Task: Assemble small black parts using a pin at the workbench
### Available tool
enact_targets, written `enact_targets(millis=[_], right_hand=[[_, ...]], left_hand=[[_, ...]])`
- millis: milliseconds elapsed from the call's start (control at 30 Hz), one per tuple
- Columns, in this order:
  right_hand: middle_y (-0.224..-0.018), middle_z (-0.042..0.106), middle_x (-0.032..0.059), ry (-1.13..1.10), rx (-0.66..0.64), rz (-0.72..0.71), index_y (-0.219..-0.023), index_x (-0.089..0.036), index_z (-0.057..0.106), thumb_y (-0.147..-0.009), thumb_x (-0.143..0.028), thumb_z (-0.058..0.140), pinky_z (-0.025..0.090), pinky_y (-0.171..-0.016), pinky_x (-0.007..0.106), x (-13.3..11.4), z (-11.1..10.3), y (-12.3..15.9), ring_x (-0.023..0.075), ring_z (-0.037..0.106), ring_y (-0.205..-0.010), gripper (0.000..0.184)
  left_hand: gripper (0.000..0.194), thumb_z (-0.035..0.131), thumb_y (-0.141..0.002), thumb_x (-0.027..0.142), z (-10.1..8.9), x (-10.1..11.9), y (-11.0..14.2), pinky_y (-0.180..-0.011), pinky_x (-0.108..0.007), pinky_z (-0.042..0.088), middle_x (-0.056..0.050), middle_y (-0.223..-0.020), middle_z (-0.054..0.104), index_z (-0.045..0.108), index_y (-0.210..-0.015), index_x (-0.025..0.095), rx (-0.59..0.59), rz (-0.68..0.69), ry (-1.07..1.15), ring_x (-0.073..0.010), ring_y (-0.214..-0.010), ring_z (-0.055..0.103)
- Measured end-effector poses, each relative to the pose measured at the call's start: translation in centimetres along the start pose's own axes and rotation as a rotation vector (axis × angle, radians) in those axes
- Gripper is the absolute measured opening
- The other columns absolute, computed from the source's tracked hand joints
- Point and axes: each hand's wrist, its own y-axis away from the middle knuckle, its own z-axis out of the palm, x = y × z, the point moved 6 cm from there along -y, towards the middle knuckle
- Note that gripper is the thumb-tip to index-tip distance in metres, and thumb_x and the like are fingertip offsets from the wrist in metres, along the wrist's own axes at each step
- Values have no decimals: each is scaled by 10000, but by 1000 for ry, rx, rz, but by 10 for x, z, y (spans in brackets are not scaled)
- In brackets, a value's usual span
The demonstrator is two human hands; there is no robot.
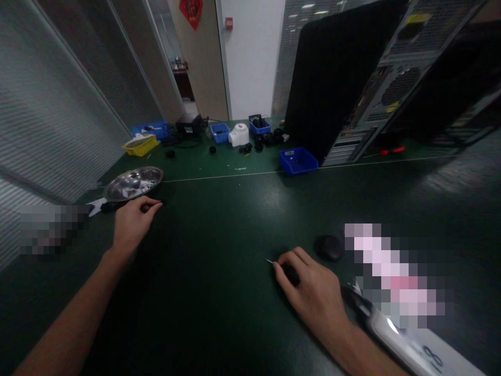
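Observation:
My left hand is closed in a pinch just in front of a shiny metal bowl holding small pale pieces. A tiny dark speck shows at its fingertips, too small to name. Low over the green table, my right hand pinches a thin silvery pointed piece, its tip sticking out to the left. Something dark shows inside the curl of those fingers; I cannot tell whether it belongs to the same piece. Beside this hand lies a black rounded object. A white tool with a black end lies along the right forearm.
Across the back of the table stand a yellow tray, several blue bins, a white vented housing and small black parts. A large black panel and open computer cases rise at right.

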Motion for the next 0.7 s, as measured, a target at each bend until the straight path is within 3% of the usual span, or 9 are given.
enact_targets(millis=[100, 167, 267, 333, 467, 600, 700], right_hand=[[-954, 672, -1, 1, 9, -2, -932, -258, 649, -1031, -400, 506, 411, -683, 293, 0, 0, 0, 170, 659, -807, 224], [-954, 672, -2, -4, 14, -2, -930, -259, 650, -1028, -402, 510, 410, -678, 290, 0, -1, 0, 169, 658, -804, 223], [-938, 673, 3, -26, 21, -12, -921, -253, 653, -1029, -391, 507, 412, -672, 285, -2, -2, 0, 164, 654, -782, 228], [-920, 671, 5, -38, 29, -30, -912, -248, 655, -1027, -380, 508, 411, -668, 281, -5, -2, 0, 162, 652, -772, 228], [-910, 668, 3, -32, 35, -39, -901, -245, 655, -1020, -372, 524, 403, -652, 279, -5, -2, 1, 160, 650, -761, 217], [-929, 668, -6, -52, 64, -6, -911, -253, 656, -1019, -375, 537, 405, -670, 282, -2, -4, 1, 158, 649, -777, 201], [-920, 661, -9, -83, 75, -14, -911, -251, 654, -1018, -367, 544, 402, -675, 283, -3, -4, 1, 153, 646, -775, 192]], left_hand=[[287, 635, -932, 446, -6, 65, 13, -767, -323, 497, -42, -1016, 741, 727, -1064, 208, -72, 130, 198, -213, -865, 662], [241, 662, -936, 413, -1, 118, 36, -745, -314, 499, -42, -1035, 733, 714, -1060, 214, -171, 267, 331, -199, -862, 652], [98, 661, -957, 277, 23, 187, 88, -835, -313, 509, -36, -1058, 715, 691, -1019, 208, -403, 521, 553, -179, -947, 649], [36, 660, -959, 223, 42, 212, 117, -873, -316, 502, -28, -1032, 708, 673, -982, 199, -509, 604, 618, -171, -966, 639], [15, 662, -958, 185, 64, 216, 138, -875, -302, 497, -18, -1025, 695, 652, -969, 188, -533, 578, 688, -156, -968, 625], [51, 641, -973, 191, 66, 206, 132, -855, -309, 494, -15, -1021, 690, 666, -1016, 201, -519, 553, 650, -161, -947, 610], [196, 646, -970, 193, 65, 204, 130, -848, -314, 500, -20, -1069, 691, 662, -1162, 228, -522, 546, 617, -167, -957, 606]])
